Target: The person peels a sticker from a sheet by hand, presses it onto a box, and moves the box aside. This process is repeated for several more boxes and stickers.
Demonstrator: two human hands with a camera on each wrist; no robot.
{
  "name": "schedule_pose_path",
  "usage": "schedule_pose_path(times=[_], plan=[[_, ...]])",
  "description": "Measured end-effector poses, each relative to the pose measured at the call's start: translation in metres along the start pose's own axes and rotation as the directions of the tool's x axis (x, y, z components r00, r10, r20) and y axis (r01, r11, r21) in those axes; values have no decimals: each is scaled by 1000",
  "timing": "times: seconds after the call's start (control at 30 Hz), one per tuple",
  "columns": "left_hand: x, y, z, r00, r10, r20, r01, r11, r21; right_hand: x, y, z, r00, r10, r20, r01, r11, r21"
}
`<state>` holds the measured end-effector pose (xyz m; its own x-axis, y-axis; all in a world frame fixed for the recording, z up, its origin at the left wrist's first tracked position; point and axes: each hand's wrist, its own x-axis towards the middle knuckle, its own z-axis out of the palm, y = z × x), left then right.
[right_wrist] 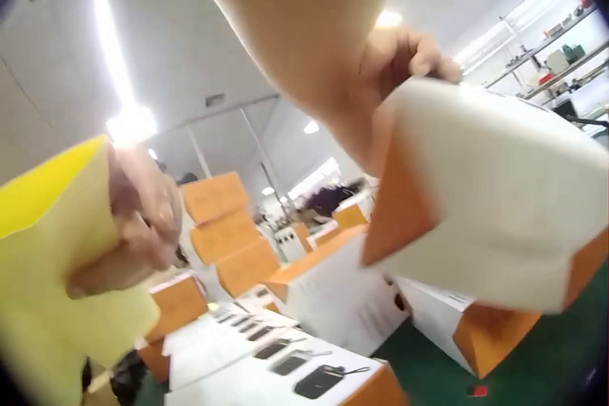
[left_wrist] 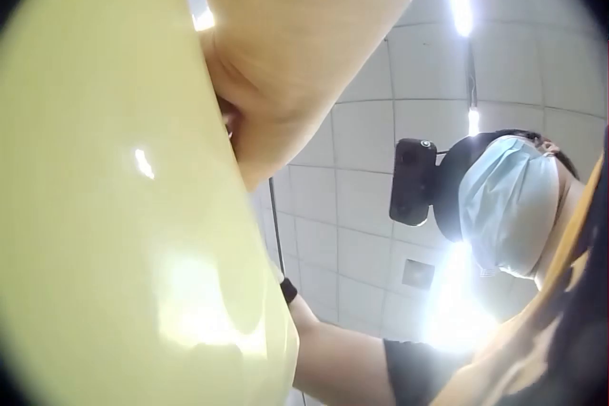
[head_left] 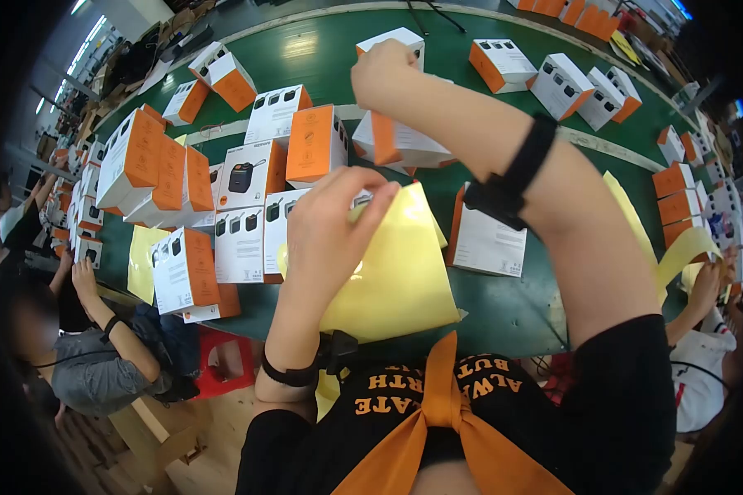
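Note:
My left hand pinches a glossy yellow sheet at its upper edge, thumb and fingers together. That sheet fills the left side of the left wrist view. My right hand reaches far out over the table and grips a white-and-orange cardboard box. In the right wrist view, this box is blurred and tilted, with curled fingers at its top edge. Just below the right forearm lies another white-and-orange box. Left of the yellow sheet, printed boxes stand stacked close to my left hand.
More boxes line the far right of the green table. A single box lies right of the yellow sheet. Other yellow sheets lie at the left. A person sits at the left; another person's hand is at the right.

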<state>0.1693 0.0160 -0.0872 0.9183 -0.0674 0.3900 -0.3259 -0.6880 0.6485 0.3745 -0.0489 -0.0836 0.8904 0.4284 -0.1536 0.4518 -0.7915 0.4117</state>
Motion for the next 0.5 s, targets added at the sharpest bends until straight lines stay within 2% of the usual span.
schedule_pose_path(times=[0.03, 0.07, 0.1, 0.13, 0.17, 0.2, 0.23, 0.3, 0.37, 0.4, 0.43, 0.47, 0.5], plan=[[3, -6, 3, 997, 28, -67, -24, 998, 59, 8, -2, 1, 996, -51, -74, 60, 991, 118], [4, -15, 7, 997, 60, -53, -52, 988, 143, 15, -3, 3, 984, -96, -152, 130, 964, 231], [5, -19, 10, 997, 60, -52, -51, 988, 144, 23, 2, 7, 984, -97, -152, 131, 964, 233], [6, -22, 15, 995, 96, -24, -87, 962, 259, 10, 17, -8, 998, -32, -50, 53, 860, 508], [5, -26, 18, 992, 127, 10, -122, 922, 367, 1, 28, -11, 997, -1, 71, -52, 681, 731], [3, -33, 18, 988, 138, 70, -155, 895, 417, 7, 43, 4, 998, 56, -42, 2, 574, 819], [1, -34, 13, 989, 132, 67, -148, 899, 413, 13, 62, 24, 981, 128, -148, 73, 464, 883], [1, -34, 2, 998, -60, 8, 51, 907, 418, -2, 87, 72, 894, 287, -344, 185, 462, 867], [1, -48, -6, 992, -122, 24, 101, 903, 417, -29, 67, 107, 918, 375, -129, 107, 80, 991], [1, -53, -7, 983, -180, 47, 144, 896, 420, -34, 56, 115, 920, 373, -119, 98, 75, 992], [-1, -55, -6, 981, -186, 56, 146, 897, 418, -38, 43, 119, 958, 276, 76, 12, -307, 952], [0, -57, -3, 967, -224, 119, 141, 865, 482, -39, 34, 116, 968, 117, 220, -98, -634, 767], [-1, -59, 0, 947, -265, 182, 128, 830, 544, -39, 27, 111, 972, 99, 214, -109, -616, 780]])
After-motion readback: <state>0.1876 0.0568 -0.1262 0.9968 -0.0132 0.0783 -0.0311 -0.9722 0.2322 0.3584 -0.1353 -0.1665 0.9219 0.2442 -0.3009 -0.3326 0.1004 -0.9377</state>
